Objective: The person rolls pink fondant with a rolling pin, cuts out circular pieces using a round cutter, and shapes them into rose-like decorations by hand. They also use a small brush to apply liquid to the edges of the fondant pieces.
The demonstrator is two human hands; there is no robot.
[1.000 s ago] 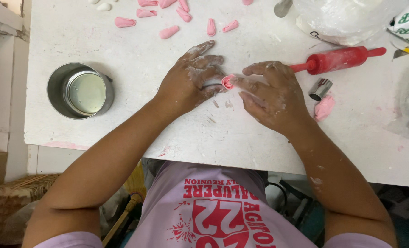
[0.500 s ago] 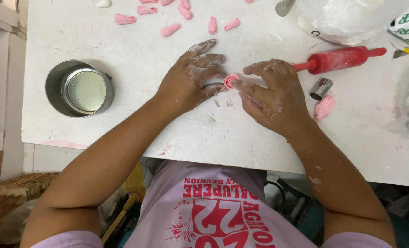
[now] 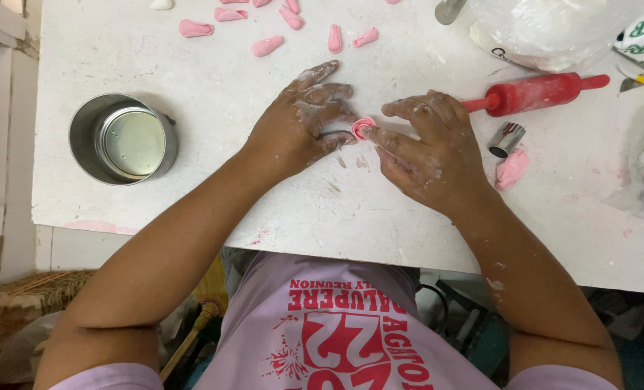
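Observation:
Both my hands, dusted with white powder, rest on the white table (image 3: 213, 108) and meet at a small rolled piece of pink dough (image 3: 362, 128). My left hand (image 3: 300, 123) pinches the roll from the left with its fingertips. My right hand (image 3: 430, 148) presses against it from the right with thumb and forefinger. The roll is partly hidden between the fingers.
Several shaped pink dough pieces (image 3: 267, 46) lie along the table's far edge. A round metal tin (image 3: 123, 139) stands at the left. At the right are a red rolling pin (image 3: 535, 92), a small metal cutter (image 3: 505, 139), a pink dough lump (image 3: 511, 169) and a clear plastic bag (image 3: 553, 29).
Both hands stay at the pink roll; the fingers have shifted slightly around it. Nothing else on the table has moved.

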